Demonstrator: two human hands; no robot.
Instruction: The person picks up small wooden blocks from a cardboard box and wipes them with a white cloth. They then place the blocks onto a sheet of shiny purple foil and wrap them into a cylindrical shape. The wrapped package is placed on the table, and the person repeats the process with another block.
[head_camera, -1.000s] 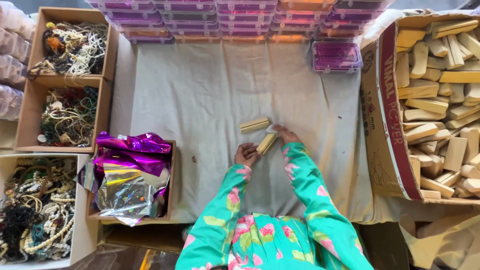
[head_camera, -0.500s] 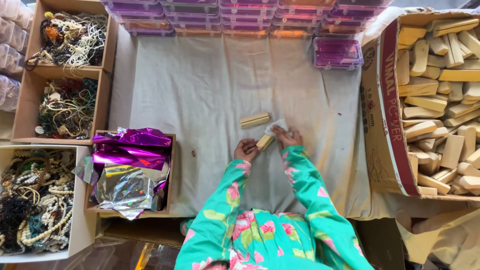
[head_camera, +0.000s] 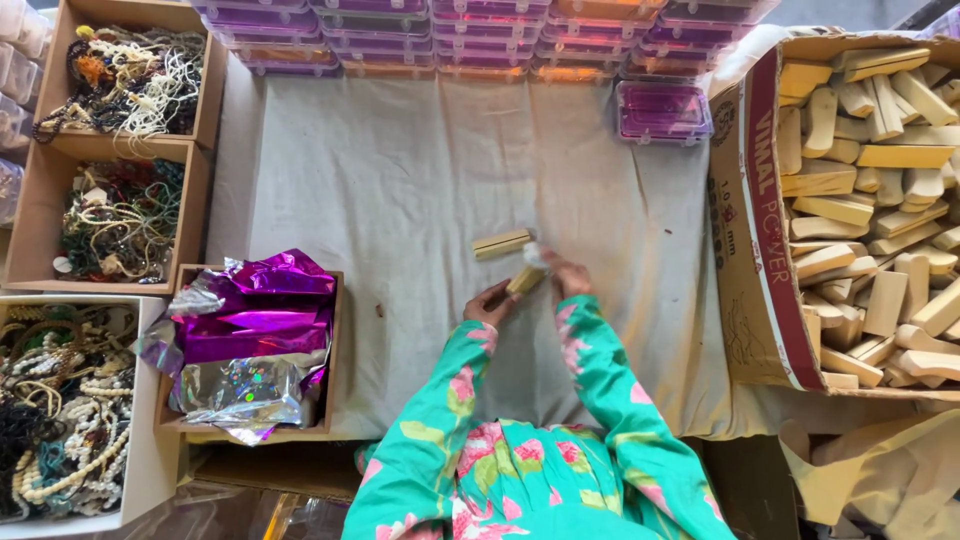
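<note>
Grey cloth (head_camera: 400, 170) covers the desk, and low in the middle the left hand (head_camera: 487, 305) and right hand (head_camera: 568, 280) pinch a small wooden block (head_camera: 524, 281) with fingers closed, which could slip onto the spare block (head_camera: 502, 243) just above.

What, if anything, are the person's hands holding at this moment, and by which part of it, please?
Both hands hold one small tan wooden block: the left hand at its lower end, the right hand at its upper end, where something small and pale shows.
</note>
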